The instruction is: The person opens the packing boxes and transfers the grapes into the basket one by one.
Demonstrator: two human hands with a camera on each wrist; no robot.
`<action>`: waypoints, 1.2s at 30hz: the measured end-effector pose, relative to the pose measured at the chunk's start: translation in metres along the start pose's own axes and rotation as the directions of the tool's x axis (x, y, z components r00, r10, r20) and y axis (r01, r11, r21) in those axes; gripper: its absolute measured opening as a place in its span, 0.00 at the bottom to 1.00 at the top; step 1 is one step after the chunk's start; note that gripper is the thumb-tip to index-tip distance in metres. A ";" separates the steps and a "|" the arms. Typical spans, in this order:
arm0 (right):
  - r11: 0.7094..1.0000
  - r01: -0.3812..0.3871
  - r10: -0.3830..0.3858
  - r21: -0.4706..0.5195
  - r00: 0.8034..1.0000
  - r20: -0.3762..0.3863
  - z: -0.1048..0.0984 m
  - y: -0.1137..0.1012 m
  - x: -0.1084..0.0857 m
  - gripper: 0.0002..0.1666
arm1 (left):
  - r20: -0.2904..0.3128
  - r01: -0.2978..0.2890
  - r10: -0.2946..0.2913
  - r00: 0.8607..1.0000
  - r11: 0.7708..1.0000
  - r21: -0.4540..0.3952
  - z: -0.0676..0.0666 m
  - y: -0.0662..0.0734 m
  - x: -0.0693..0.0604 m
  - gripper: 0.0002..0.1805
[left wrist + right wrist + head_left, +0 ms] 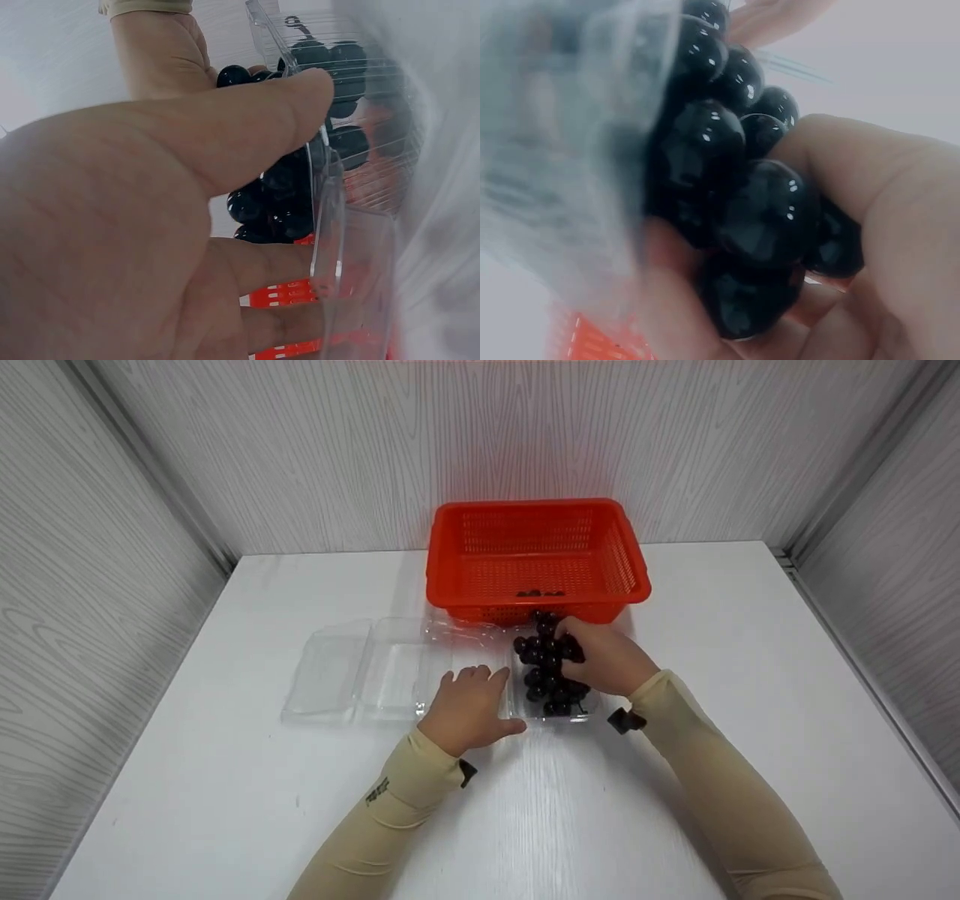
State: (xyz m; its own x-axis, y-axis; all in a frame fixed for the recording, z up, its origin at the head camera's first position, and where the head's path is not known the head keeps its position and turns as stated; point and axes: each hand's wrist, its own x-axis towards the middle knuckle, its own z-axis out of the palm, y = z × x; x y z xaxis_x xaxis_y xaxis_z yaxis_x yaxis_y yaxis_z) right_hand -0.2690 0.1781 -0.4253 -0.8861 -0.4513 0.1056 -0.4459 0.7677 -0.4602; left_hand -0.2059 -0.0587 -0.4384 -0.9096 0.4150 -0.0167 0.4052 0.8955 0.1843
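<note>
My right hand [611, 656] grips a bunch of dark grapes [546, 664], with thumb and fingers curled round several of them in the right wrist view. The bunch lies in or just over the right part of a clear plastic clamshell box [394, 667], whose lid is folded open to the left. My left hand [466, 711] is beside the grapes, its fingers spread over the box. In the left wrist view, its thumb [255, 124] lies across the box's clear edge [326, 247], and the straight fingers reach past it.
Behind the box stands a red plastic basket [525, 504] with a few dark grapes [536, 593] showing inside its front rim. Both stand on a white table [750, 660]. Pale wood-grain panels [337, 450] rise at the back and both sides.
</note>
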 end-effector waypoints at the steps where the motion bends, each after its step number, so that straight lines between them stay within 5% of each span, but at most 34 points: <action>1: 1.000 0.001 -0.001 0.001 1.000 -0.008 0.000 0.000 0.000 0.21 | 0.002 0.002 -0.002 1.000 1.000 0.000 0.000 0.000 0.000 0.43; 11: 0.999 0.041 -0.042 -0.019 0.998 -0.050 -0.003 0.000 -0.001 0.20 | 0.018 0.013 -0.013 1.000 1.000 -0.003 -0.001 0.001 0.000 0.42; 22: 0.999 0.031 -0.030 0.034 0.999 -0.041 -0.006 -0.001 -0.002 0.22 | -0.073 -0.067 0.070 0.995 0.997 0.042 0.000 0.000 -0.002 0.41; 36: 0.994 0.051 -0.045 0.095 0.997 -0.061 -0.011 -0.002 -0.003 0.22 | -0.041 -0.044 0.045 0.998 0.998 0.037 0.000 0.001 -0.001 0.42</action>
State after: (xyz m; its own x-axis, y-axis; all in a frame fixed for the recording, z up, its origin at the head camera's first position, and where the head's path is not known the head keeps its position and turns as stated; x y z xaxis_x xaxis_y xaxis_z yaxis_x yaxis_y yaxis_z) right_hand -0.2666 0.1833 -0.4147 -0.8711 -0.4571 0.1795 -0.4762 0.6970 -0.5361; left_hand -0.2045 -0.0583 -0.4382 -0.8934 0.4482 0.0320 0.4477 0.8818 0.1481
